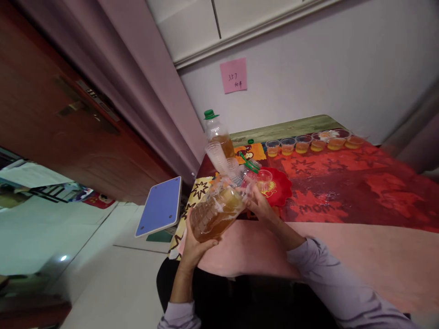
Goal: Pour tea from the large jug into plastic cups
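A large clear bottle (216, 214) of amber liquid is tilted in front of me, its neck end up and to the right. My left hand (197, 246) supports it from below, round its base. My right hand (259, 203) grips its upper part, with the fingertips partly blurred. Just beyond the neck, a clear plastic cup (265, 179) stands on a red scalloped plate (284, 188). Whether liquid is flowing cannot be made out. Behind the bottle leans a stack of clear cups (216, 157). Something with a green handle (248, 162) lies close by.
A second bottle (219, 137) with a green cap stands at the back left. Several cups of yellow liquid (302, 145) line the table's far side. A loose green cap (250, 141) lies near them. A blue board (159, 205) is left of the table.
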A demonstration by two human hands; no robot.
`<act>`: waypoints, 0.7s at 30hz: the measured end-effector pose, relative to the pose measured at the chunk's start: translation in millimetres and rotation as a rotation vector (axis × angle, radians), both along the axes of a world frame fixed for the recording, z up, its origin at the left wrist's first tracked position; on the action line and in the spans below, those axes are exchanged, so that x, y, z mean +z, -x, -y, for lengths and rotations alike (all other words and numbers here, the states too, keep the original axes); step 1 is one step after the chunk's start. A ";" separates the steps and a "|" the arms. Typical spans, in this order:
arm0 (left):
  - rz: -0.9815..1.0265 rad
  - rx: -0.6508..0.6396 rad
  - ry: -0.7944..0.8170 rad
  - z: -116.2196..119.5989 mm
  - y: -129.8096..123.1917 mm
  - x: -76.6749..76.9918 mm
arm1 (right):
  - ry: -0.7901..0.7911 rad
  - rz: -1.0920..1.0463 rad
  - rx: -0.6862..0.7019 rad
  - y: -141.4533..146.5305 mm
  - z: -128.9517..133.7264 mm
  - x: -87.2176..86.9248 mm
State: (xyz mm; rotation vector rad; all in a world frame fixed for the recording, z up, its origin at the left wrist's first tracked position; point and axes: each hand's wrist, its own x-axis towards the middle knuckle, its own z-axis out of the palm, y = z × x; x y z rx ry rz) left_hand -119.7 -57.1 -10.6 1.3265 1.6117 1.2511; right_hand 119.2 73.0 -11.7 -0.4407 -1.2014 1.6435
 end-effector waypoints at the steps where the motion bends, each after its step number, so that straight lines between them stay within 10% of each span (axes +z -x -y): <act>1: 0.001 0.003 0.008 -0.7 -0.2 0.9 | 0.003 -0.003 -0.008 -0.1 -0.3 -0.3; 21: -0.263 0.215 0.007 4.2 14.7 30.9 | 0.264 -0.063 0.040 4.8 13.7 4.8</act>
